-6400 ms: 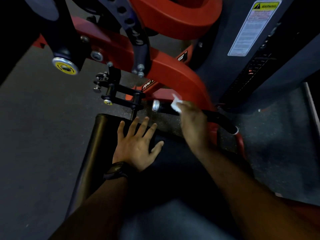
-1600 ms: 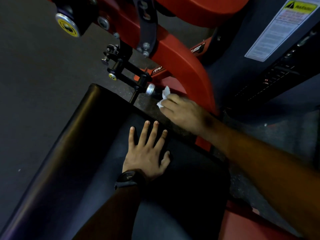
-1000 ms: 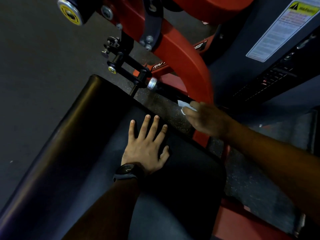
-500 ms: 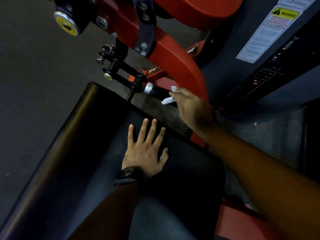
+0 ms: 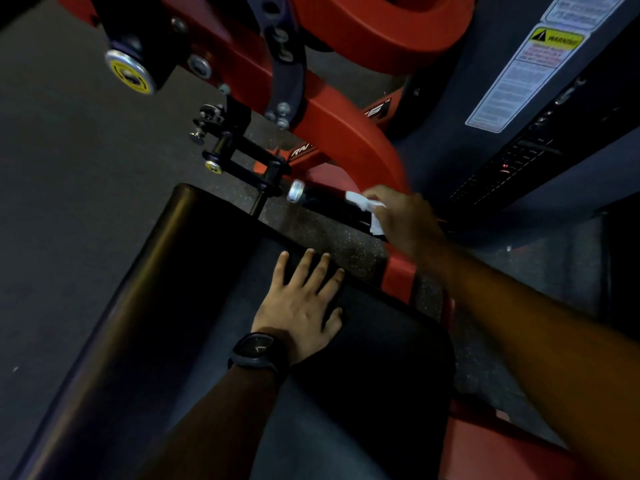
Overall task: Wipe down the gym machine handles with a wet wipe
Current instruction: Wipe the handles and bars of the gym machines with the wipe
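Note:
A black machine handle (image 5: 329, 204) with a silver end cap (image 5: 296, 191) runs from the red frame toward the black seat pad. My right hand (image 5: 405, 220) grips a crumpled white wet wipe (image 5: 365, 206) wrapped over the handle's middle, fingers curled round the bar. My left hand (image 5: 304, 303), a dark watch on its wrist, lies flat with spread fingers on the black seat pad (image 5: 180, 306), a little below the handle. The part of the handle under my right hand is hidden.
The red machine frame (image 5: 332, 123) arches above the handle. A black adjustment bracket with a pull pin (image 5: 225, 150) juts out to the left. At the right stands the dark weight stack housing with a warning label (image 5: 530, 71). Grey speckled rubber floor (image 5: 69, 168) surrounds everything.
My right hand has been sliding the wipe back and forth along the handle; since half a second ago it moved away from the silver end cap. My left hand has stayed flat on the pad.

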A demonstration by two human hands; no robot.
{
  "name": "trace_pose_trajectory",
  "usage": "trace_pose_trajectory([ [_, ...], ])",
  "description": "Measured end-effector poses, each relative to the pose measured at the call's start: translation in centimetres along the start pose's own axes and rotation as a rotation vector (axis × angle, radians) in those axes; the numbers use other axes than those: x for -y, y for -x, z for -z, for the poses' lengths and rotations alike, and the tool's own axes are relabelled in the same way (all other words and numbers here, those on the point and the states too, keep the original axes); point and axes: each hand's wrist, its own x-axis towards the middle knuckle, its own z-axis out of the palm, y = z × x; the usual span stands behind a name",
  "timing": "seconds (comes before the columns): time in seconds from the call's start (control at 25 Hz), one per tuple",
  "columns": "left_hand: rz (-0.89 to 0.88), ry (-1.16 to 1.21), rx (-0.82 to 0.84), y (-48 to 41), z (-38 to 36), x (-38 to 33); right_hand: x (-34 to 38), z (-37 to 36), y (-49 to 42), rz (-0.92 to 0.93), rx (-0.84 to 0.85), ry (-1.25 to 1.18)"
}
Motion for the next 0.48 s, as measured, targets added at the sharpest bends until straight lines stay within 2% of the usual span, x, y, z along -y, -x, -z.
trace_pose_trajectory([
  [0.12, -0.027, 0.005, -0.02, -0.2, -0.6, 0.0, 1.5, -0.4, -0.7, 0.256, -0.097, 0.031],
  [0.2, -0.028, 0.019, -0.034, -0.1, -0.5, 0.0, 0.5, -0.2, -0.2, 0.288, -0.015, 0.035],
  [0.36, -0.025, 0.016, -0.02, -0.3, -0.5, -0.1, -1.6, 1.5, 0.0, -0.021, 0.206, -0.171],
  [0.4, -0.024, 0.016, -0.017, -0.3, -0.6, -0.1, -1.1, 1.6, -0.8, -0.051, 0.262, -0.257],
  [0.48, -0.022, 0.006, 0.005, -0.3, -0.4, -0.1, 1.1, 1.4, -2.9, 0.021, 0.249, -0.343],
])
